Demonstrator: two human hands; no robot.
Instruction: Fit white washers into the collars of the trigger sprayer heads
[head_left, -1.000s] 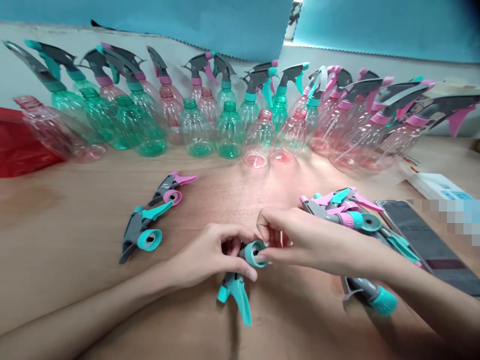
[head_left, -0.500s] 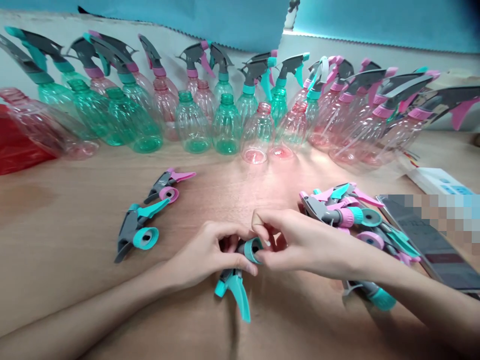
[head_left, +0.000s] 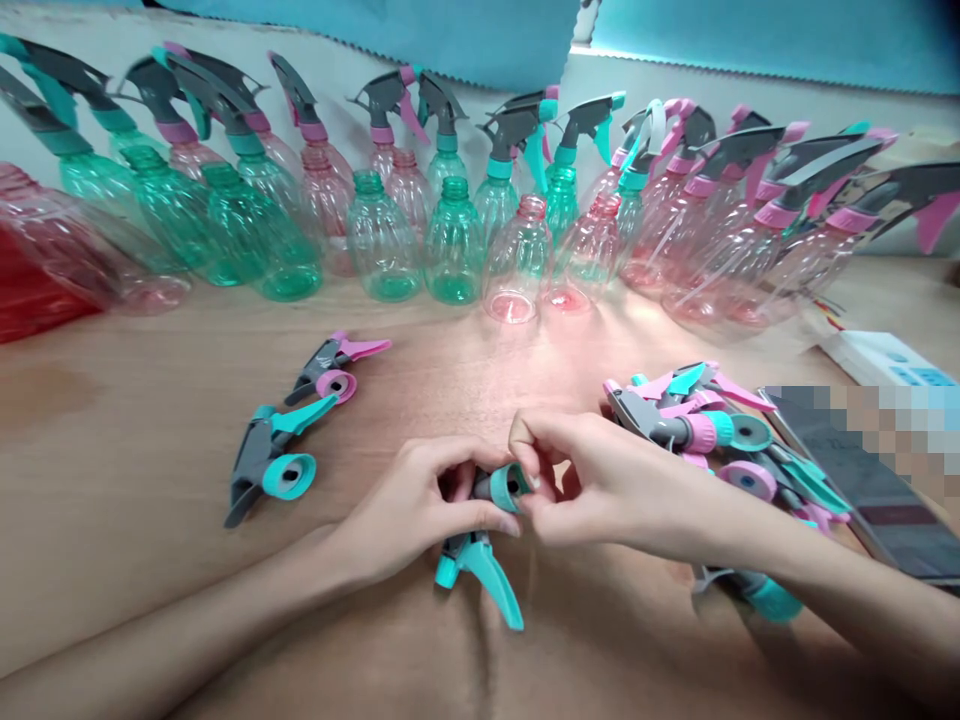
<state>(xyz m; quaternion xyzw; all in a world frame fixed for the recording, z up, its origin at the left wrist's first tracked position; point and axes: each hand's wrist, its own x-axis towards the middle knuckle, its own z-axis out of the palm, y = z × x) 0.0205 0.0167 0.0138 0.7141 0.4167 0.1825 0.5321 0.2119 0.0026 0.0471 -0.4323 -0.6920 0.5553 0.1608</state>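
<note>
My left hand [head_left: 420,500] is closed round a grey and teal trigger spray head [head_left: 491,580]. Its teal trigger points down toward me, and its round collar faces right. At the collar's open mouth, the fingers of my right hand [head_left: 577,480] are pinched together, with the thumb by the rim. Whatever lies between those fingertips is too small or hidden to make out. Left of my hands lie a teal-collared spray head [head_left: 259,455] and a pink-collared spray head [head_left: 319,368], both on their sides on the wooden table [head_left: 450,380].
A pile of pink and teal spray heads [head_left: 701,430] lies to the right, partly behind my right forearm. Beyond it are a dark flat panel [head_left: 847,480] and a white box [head_left: 885,350]. Green bottles [head_left: 454,245] and pink bottles [head_left: 517,260] line the back, several with spray heads fitted.
The held spray head has turned slightly, its trigger swinging to the right. My right fingers stay pinched at the collar. The whole view has shifted a little.
</note>
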